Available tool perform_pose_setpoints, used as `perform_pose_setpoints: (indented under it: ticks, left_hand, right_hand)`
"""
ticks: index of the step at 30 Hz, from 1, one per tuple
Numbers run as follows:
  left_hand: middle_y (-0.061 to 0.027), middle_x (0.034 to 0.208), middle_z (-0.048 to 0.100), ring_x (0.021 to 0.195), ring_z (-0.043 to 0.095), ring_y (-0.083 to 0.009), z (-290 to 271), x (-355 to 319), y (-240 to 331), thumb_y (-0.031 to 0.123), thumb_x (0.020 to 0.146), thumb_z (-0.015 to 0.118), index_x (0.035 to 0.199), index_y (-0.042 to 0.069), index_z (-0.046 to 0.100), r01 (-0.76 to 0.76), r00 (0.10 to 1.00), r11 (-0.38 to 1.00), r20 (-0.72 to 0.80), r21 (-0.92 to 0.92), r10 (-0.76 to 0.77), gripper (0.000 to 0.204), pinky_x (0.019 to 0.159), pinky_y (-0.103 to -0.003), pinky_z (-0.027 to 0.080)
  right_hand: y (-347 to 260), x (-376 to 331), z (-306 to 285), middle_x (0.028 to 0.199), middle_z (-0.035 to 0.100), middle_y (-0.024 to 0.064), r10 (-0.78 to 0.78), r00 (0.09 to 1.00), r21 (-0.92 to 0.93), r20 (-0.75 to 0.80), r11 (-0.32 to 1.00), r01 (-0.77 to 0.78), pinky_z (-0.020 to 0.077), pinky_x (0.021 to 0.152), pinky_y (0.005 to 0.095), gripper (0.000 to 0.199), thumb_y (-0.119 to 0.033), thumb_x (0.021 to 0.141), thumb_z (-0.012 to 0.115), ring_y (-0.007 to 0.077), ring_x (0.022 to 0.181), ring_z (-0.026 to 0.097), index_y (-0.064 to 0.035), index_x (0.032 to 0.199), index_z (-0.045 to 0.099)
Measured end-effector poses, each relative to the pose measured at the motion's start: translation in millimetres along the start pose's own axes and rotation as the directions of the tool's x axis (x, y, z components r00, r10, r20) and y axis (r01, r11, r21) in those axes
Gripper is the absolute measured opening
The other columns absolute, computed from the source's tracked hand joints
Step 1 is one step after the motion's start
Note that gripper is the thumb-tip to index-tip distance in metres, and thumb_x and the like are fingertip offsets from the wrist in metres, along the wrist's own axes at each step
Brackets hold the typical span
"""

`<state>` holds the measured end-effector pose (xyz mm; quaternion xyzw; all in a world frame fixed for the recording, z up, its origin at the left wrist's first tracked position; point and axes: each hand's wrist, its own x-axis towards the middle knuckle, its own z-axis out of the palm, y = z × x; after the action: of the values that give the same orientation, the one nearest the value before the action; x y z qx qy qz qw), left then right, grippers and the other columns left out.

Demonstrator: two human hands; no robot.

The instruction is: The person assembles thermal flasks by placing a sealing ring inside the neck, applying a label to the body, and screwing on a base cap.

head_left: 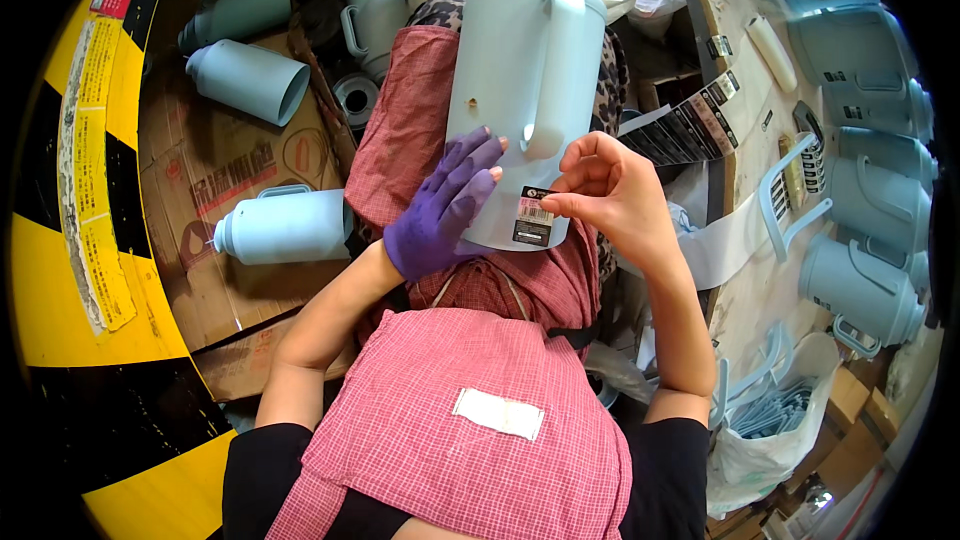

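A pale blue thermos jug casing lies across my lap, its neck pointing away from me and its long handle facing up. My left hand, in a purple glove with bare fingertips, rests on the casing's left side with fingers stretched out. Between the thumb and finger of my right hand is the edge of a small black, pink and white label sticker. That sticker lies at or just over the casing's near end; whether it is stuck down I cannot tell. A small brown mark shows on the casing.
More jug casings lie on cardboard at left. On the right, a worktable bears a strip of labels, a loose handle and several jugs. A white bag holds blue parts. A striped yellow-black edge borders the left.
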<state>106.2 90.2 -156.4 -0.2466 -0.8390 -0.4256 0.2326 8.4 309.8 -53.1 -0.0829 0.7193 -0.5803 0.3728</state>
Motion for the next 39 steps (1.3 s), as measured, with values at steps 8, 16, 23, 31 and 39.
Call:
perform_pose_setpoints:
  ticks: [8, 16, 23, 31, 39]
  left_hand:
    - [-0.0216, 0.155, 0.043, 0.144, 0.039, -0.0473, -5.9, -2.8, 3.5, 0.021, 0.076, 0.081, 0.127, 0.012, 0.065, -0.017, 0.997, 1.000, 0.080, -0.016, 0.018, 0.055, 0.117, -0.058, 0.032]
    - [-0.0189, 0.156, 0.043, 0.148, 0.034, -0.0451, -6.9, -12.1, -4.5, 0.016, 0.075, 0.080, 0.123, 0.019, 0.070, 0.000, 0.989, 1.000, 0.151, 0.021, -0.003, 0.049, 0.118, -0.058, 0.028]
    - [-0.0191, 0.161, 0.029, 0.147, 0.027, -0.0465, -1.2, 6.1, 24.4, 0.030, 0.075, 0.081, 0.127, 0.036, 0.068, 0.026, 0.947, 0.932, 0.290, 0.361, -0.139, 0.054, 0.118, -0.062, 0.024]
    - [-0.0182, 0.147, 0.050, 0.133, 0.050, -0.0297, -25.5, 2.3, -49.7, 0.046, 0.105, 0.052, 0.141, -0.001, 0.055, 0.245, 0.948, 0.918, -0.119, -0.310, -0.294, 0.060, 0.113, -0.040, 0.037]
    - [-0.0107, 0.150, 0.048, 0.128, 0.050, -0.0246, -46.4, 162.4, -206.0, 0.045, 0.110, 0.037, 0.159, 0.007, 0.028, 0.591, 0.780, 0.696, 0.070, -0.409, -0.621, 0.063, 0.110, -0.038, 0.041]
  right_hand:
    - [10.4, 4.8, 16.8, 0.083, 0.073, 0.0098, -0.051, 0.994, -0.164, -0.093, 0.986, 0.036, 0.0563, 0.067, 0.0247, 0.030, 0.005, 0.081, 0.078, 0.0111, 0.079, 0.073, 0.0010, 0.102, 0.056]
    - [20.5, 9.0, 15.9, 0.104, 0.057, 0.0033, -0.449, 0.823, -0.738, -0.348, 0.673, 0.055, 0.0511, 0.063, 0.0318, 0.057, -0.028, 0.064, 0.095, 0.0159, 0.077, 0.066, -0.0105, 0.106, 0.059]
    - [67.0, -34.3, -45.0, 0.131, 0.057, 0.0093, -0.740, 0.510, -0.824, -0.439, 0.557, 0.100, 0.0440, 0.101, 0.0413, 0.040, -0.011, 0.080, 0.082, 0.0308, 0.123, 0.053, -0.0100, 0.117, 0.067]
    - [119.3, -150.9, -203.4, 0.122, 0.060, 0.0086, -0.714, 0.428, -0.714, -0.555, 0.144, -0.685, 0.0377, 0.110, 0.0479, 0.048, -0.015, 0.087, 0.077, 0.0295, 0.121, 0.053, -0.0198, 0.133, 0.065]
    - [156.6, -233.0, -213.8, 0.108, 0.059, 0.0106, -0.682, 0.376, -0.721, -0.627, 0.326, -0.612, 0.0428, 0.104, 0.0418, 0.045, -0.005, 0.088, 0.072, 0.0297, 0.107, 0.057, -0.0192, 0.131, 0.069]
